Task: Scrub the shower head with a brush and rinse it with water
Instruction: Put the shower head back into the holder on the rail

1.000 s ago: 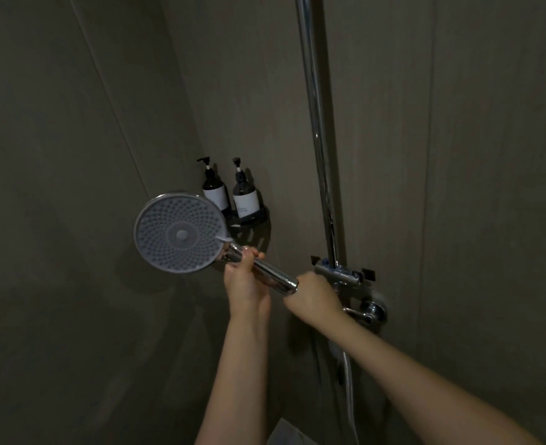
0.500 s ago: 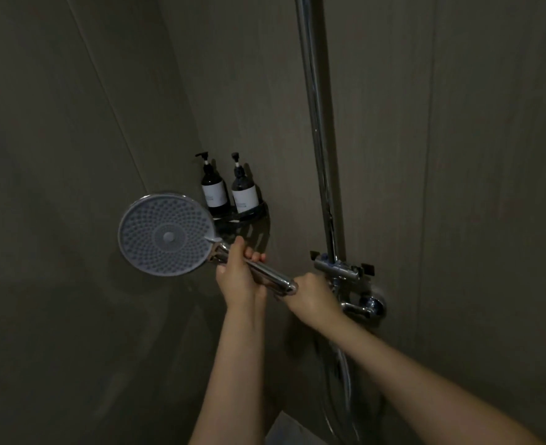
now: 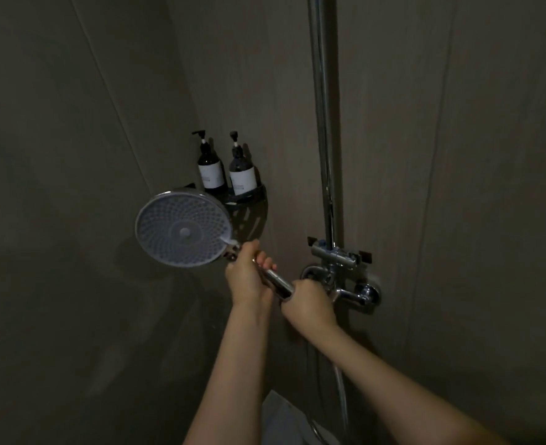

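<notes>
Room: dim shower corner, dark grey wall panels (image 3: 457, 155), light poor
Fixtures: chrome riser pipe (image 3: 324, 123) runs up the wall, mixer valve (image 3: 345, 277) at its foot
Shelf: two pump bottles (image 3: 226, 175) on a small corner rack, just behind the head's top edge
Shower head: round shower head (image 3: 183, 231) off its holder, nozzle face turned toward the person, held out left of the valve
Left hand: left hand (image 3: 249, 277) wraps the chrome handle just below the head, fingers curled round it
Right hand: right hand (image 3: 308, 308) grips the handle's lower end by the hose joint; which part exactly, can't tell
Hose: hose (image 3: 342, 396) hangs down under the right forearm
Brush: none in view, no water running
Stage: likely pre-scrub, just handling the head
Risk 1: head swings back and knocks the bottles off the rack, since it sits so close
Risk 2: right hand twisting at the joint could loosen the hose, leak on rinse
Risk 3: wet chrome slips once one hand lets go for the brush
Risk 4: valve opened with the face aimed this way sprays the person
</notes>
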`<state>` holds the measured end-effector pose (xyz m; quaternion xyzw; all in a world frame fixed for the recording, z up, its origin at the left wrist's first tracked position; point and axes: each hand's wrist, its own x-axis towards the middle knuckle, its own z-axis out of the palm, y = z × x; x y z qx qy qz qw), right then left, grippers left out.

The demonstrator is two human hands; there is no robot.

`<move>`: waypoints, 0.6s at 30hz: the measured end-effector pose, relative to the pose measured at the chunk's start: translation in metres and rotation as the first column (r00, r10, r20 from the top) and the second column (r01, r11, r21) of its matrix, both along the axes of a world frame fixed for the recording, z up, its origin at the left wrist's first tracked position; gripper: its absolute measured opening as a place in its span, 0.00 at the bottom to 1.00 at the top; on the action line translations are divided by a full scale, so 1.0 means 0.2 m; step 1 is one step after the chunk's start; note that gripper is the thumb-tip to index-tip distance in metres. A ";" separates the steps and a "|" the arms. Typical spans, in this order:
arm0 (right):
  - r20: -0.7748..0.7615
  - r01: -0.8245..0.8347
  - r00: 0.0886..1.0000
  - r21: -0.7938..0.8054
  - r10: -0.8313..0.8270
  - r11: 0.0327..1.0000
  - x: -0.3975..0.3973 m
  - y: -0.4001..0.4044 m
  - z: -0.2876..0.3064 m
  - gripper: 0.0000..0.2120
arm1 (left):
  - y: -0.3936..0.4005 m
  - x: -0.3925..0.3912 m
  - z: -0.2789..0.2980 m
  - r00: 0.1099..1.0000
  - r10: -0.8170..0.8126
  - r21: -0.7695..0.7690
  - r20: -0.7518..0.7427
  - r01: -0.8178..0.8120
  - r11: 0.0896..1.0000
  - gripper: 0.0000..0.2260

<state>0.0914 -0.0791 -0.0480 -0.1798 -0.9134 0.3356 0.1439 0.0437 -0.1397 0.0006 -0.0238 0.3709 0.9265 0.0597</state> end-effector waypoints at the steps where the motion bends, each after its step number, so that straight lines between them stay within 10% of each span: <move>1: 0.020 -0.018 1.000 -0.097 0.020 0.995 0.00 0.01 -0.02 0.07 | -0.01 0.00 -0.02 0.998 -0.065 -0.015 -0.015 0.065 0.998 0.15; 7: 0.102 -0.030 0.993 -0.224 0.054 0.974 0.01 -0.03 -0.10 0.04 | -0.09 -0.05 -0.13 0.945 -0.322 0.022 -0.052 0.324 0.946 0.24; 14: -0.070 0.106 0.993 0.206 -0.094 0.973 -0.04 0.01 -0.20 0.10 | 0.01 -0.07 -0.19 0.996 0.029 0.029 0.087 -0.032 0.999 0.14; 18: 0.056 0.038 0.998 -0.179 -0.028 0.983 -0.10 0.02 -0.28 0.08 | 0.00 -0.13 -0.25 0.974 -0.221 -0.028 0.041 0.222 0.975 0.20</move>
